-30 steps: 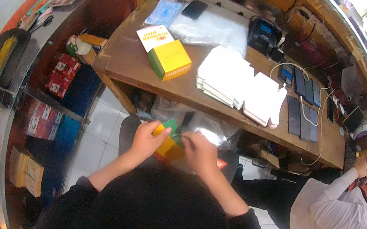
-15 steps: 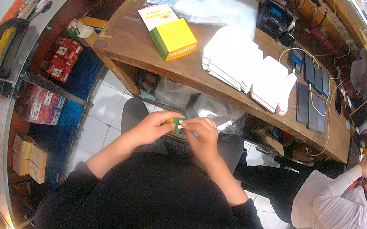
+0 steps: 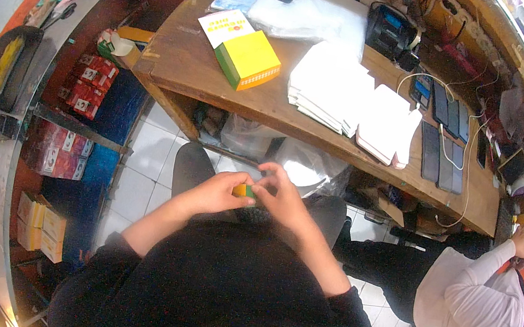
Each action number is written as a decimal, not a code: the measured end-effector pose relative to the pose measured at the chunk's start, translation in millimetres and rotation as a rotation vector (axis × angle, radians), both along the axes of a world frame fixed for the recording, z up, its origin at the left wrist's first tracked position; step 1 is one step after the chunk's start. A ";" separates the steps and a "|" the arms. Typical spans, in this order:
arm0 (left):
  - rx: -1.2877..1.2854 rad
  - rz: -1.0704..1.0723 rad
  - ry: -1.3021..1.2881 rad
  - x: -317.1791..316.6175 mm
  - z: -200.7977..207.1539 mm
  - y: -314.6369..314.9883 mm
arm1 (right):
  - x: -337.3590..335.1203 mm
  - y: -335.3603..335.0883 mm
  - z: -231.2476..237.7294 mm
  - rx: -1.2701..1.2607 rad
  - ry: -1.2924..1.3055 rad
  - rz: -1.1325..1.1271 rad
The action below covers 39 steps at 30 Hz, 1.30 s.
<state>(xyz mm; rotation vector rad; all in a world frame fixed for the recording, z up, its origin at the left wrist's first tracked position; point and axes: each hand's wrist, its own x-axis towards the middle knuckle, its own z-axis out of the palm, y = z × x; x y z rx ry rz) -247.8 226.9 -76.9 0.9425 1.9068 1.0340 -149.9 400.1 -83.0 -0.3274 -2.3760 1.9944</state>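
A small yellow and green box [image 3: 244, 190] is held above my lap, mostly hidden by my fingers. My left hand [image 3: 220, 192] grips it from the left between thumb and fingers. From the right, the thumb and a finger of my right hand [image 3: 280, 198] press on its green end, the other fingers raised and curled. On the desk beyond stands a larger yellow and green carton [image 3: 249, 60], its printed lid [image 3: 227, 28] folded open.
Stacked white cards or boxes [image 3: 332, 85] lie along the near edge of the wooden desk [image 3: 178, 65]. Several phones [image 3: 442, 157] with white cables are at its right, a black printer [image 3: 391, 29] behind. A seated person in white [image 3: 473, 299] is close on my right. Shelves [image 3: 71, 151] line the left.
Both hands have come slightly lower and closer to me. My right fingers have moved onto the box's end, and the white flap seen there before no longer shows.
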 end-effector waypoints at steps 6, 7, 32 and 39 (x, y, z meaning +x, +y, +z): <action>-0.045 -0.099 -0.179 -9.2 -27.3 -17.8 | -14.2 24.3 -26.6 0.315 0.000 0.031; 0.059 0.021 -0.351 -7.5 -41.5 -20.0 | -15.1 19.5 -31.3 0.538 0.136 -0.062; 0.185 0.532 0.188 6.3 -56.2 9.7 | -4.8 -13.9 -55.4 0.252 0.175 -0.312; 0.173 0.454 0.448 3.0 -65.1 13.3 | 0.0 -15.7 -68.8 0.147 0.192 -0.181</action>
